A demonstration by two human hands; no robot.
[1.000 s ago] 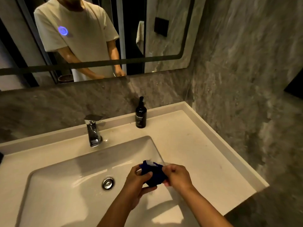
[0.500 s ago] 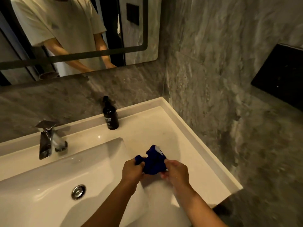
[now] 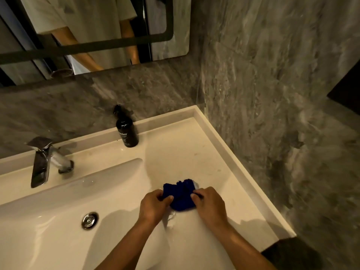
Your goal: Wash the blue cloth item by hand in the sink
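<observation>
Two hands hold the blue cloth [image 3: 182,196] between them, bunched into a small dark wad. The left hand [image 3: 154,206] pinches its left edge, thumb on top and fingers curled underneath; the right hand [image 3: 209,204] grips the right edge the same way, fingertips [image 3: 194,195] pressed into the fabric. Most of the cloth sticks out just ahead of the knuckles, with a pale bit of foam or lining showing at its far right corner. The wad sits over the flat right part of the sink [image 3: 224,162], at the right rim of the basin rather than down inside it; whether it touches the surface cannot be told. A wet, glossy patch lies directly below the hands.

To the left of the left hand and a little nearer the body, the round metal drain plug [image 3: 90,220] sits in the basin floor. Well beyond the left hand, to the far left, stands the chrome faucet [image 3: 46,161], its spout angled down over the basin. Straight ahead of the hands, near the back ledge, a black pump bottle [image 3: 126,129] stands upright, well apart from the cloth. Nothing lies between the hands and the basin. Grey stone wall [image 3: 272,94] closes in beyond the right hand, and a mirror [image 3: 97,26] hangs above, reflecting a person's light shirt and forearms.
</observation>
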